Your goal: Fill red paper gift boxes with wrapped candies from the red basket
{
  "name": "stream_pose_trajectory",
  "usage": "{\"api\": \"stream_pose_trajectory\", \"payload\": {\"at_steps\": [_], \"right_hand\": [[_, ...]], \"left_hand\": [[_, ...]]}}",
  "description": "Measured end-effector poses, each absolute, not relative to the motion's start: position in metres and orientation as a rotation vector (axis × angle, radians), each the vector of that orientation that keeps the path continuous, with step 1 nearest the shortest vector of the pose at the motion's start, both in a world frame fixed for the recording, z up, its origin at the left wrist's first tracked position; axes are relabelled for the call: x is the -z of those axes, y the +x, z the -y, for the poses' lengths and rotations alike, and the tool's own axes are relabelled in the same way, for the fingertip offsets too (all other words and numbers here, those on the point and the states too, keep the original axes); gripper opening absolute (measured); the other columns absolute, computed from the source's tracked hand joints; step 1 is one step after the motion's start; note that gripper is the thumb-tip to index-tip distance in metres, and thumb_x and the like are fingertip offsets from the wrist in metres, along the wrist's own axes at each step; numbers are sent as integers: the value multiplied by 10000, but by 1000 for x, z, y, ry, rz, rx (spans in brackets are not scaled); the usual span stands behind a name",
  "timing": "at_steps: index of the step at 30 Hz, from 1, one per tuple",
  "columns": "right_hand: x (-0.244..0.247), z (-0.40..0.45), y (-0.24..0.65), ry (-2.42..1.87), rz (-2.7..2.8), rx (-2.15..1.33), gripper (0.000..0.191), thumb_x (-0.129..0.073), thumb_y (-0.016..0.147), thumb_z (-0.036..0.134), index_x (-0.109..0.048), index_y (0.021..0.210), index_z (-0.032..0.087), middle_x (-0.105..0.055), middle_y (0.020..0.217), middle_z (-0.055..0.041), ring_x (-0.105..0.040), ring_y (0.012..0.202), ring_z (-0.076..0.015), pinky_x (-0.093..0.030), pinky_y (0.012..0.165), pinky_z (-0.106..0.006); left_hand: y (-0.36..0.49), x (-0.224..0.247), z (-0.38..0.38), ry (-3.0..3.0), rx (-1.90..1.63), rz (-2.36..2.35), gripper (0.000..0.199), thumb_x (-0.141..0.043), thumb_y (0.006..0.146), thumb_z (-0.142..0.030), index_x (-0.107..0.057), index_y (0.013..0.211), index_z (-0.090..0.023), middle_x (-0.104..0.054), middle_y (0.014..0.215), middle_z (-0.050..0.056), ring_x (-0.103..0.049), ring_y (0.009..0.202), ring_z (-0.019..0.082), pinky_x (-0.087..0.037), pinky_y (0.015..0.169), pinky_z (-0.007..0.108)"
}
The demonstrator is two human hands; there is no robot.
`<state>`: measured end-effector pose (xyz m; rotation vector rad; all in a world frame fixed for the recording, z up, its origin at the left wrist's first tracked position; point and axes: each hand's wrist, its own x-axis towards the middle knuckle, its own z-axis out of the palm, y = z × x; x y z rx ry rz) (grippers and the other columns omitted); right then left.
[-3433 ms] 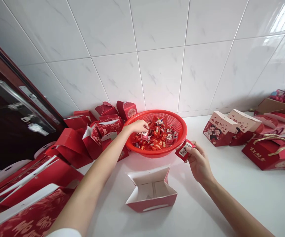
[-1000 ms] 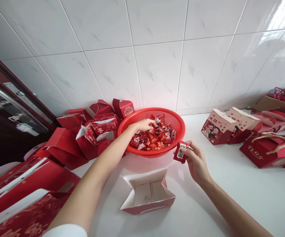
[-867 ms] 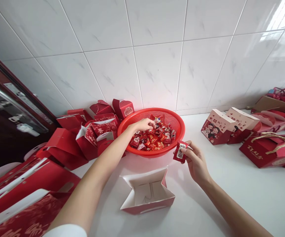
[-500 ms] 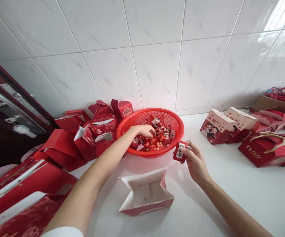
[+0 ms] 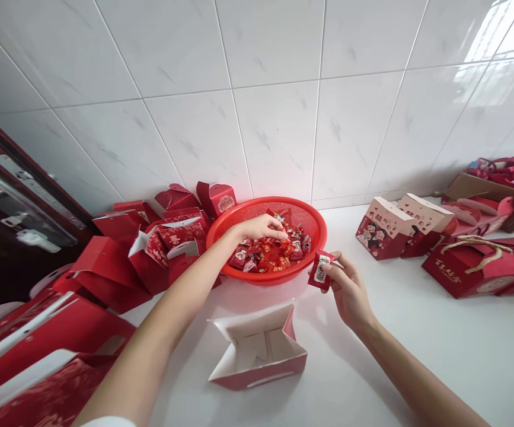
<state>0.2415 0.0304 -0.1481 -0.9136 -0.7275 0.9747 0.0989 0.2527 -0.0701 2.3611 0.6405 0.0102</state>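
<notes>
My left hand [image 5: 262, 228] is over the red plastic basket [image 5: 320, 225], fingertips pinched on a small red wrapped candy that is largely hidden against the pile. Beneath it lies a heap of wrapped candies [image 5: 274, 260]. To the basket's right, my right hand [image 5: 349, 290] grips a red candy packet [image 5: 319, 270] with a white label and dark characters, between thumb and fingers. An open paper box [image 5: 259, 363], white inside and pinkish red outside, stands on the counter in front of the basket, below and between both hands; no candy shows in it.
Many red gift boxes [image 5: 109, 273] crowd the left side. On the right stand cream-and-red boxes [image 5: 385, 228] and a rope-handled red box [image 5: 476, 267], with a cardboard carton [image 5: 456, 187] behind. A tiled wall [image 5: 274, 130] backs the white counter [image 5: 341, 367].
My left hand has lifted slightly from deep in the candy pile, its fingers now higher over the basket. My right hand keeps its packet. The whole view has shifted a little.
</notes>
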Motion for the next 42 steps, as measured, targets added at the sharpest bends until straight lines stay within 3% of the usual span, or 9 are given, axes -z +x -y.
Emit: {"api": "stream_pose_trajectory", "payload": {"at_steps": [3, 8, 16, 21, 24, 27, 30, 33, 42], "right_hand": [[145, -30, 241, -886, 717, -979, 357, -817, 735, 450, -549, 798, 224, -624, 656, 27, -527, 540, -109, -399, 487, -229], [140, -29, 242, -842, 718, -998, 391, -835, 734, 487, -560, 801, 217, -611, 687, 53, -563, 499, -93, -420, 487, -232], [137, -28, 242, -809, 732, -1037, 398, -846, 738, 487, -607, 929, 232, -696, 702, 11, -658, 607, -157, -473, 531, -255], [135, -29, 244, -822, 629, -1076, 471, -889, 664, 483, -664, 972, 206, -703, 768, -1, -635, 654, -135, -477, 530, -236], [136, -30, 245, -833, 566, -1099, 464, -896, 634, 475, -656, 925, 206, -698, 754, 5, -608, 624, -120, -473, 521, -230], [137, -31, 245, -836, 555, -1130, 441, -882, 632, 458, -643, 902, 205, -689, 708, 7, -624, 605, -132, -472, 514, -234], [137, -31, 244, -827, 551, -1149, 426, -868, 634, 438, -637, 903, 203, -698, 696, 0, -650, 596, -149, -478, 511, -242], [137, -31, 244, -809, 550, -1157, 394, -857, 640, 420, -629, 884, 211, -695, 690, 1, -662, 589, -160, -489, 513, -253], [135, -29, 243, -796, 619, -1160, 382, -873, 659, 408, -687, 927, 209, -714, 777, -9, -680, 627, -161, -533, 571, -275]], "left_hand": [[107, 60, -232, 2166, -181, -476, 443, -712, 810, -575, -762, 877, -139, -649, 759, 14, -518, 683, 128, -401, 653, 264], [122, 44, -192, 2157, -137, -303, 335, -746, 828, -485, -747, 858, -151, -661, 784, 13, -559, 706, 127, -424, 659, 255], [125, 42, -170, 2131, -163, -321, 436, -706, 844, -557, -692, 708, -143, -568, 622, -6, -493, 584, 110, -394, 561, 243], [125, 44, -163, 1969, -173, -506, 503, -613, 896, -590, -689, 684, -140, -502, 546, -20, -425, 533, 97, -368, 550, 244], [125, 44, -162, 1741, -105, -639, 460, -528, 935, -535, -740, 824, -143, -589, 676, 11, -453, 579, 108, -420, 586, 257], [122, 43, -165, 1614, -50, -693, 249, -572, 865, -300, -746, 982, -166, -682, 927, 52, -571, 749, 140, -493, 692, 280], [115, 45, -168, 1696, -86, -647, 453, -614, 709, -81, -715, 1138, -189, -690, 1076, 54, -611, 864, 138, -508, 778, 273], [110, 50, -169, 1762, -161, -560, 571, -683, 695, -51, -661, 1248, -190, -687, 1099, 63, -644, 892, 142, -527, 839, 301], [107, 56, -164, 1895, -323, -552, 400, -811, 667, -80, -727, 1052, -151, -750, 983, 64, -696, 949, 195, -557, 899, 371]]}}
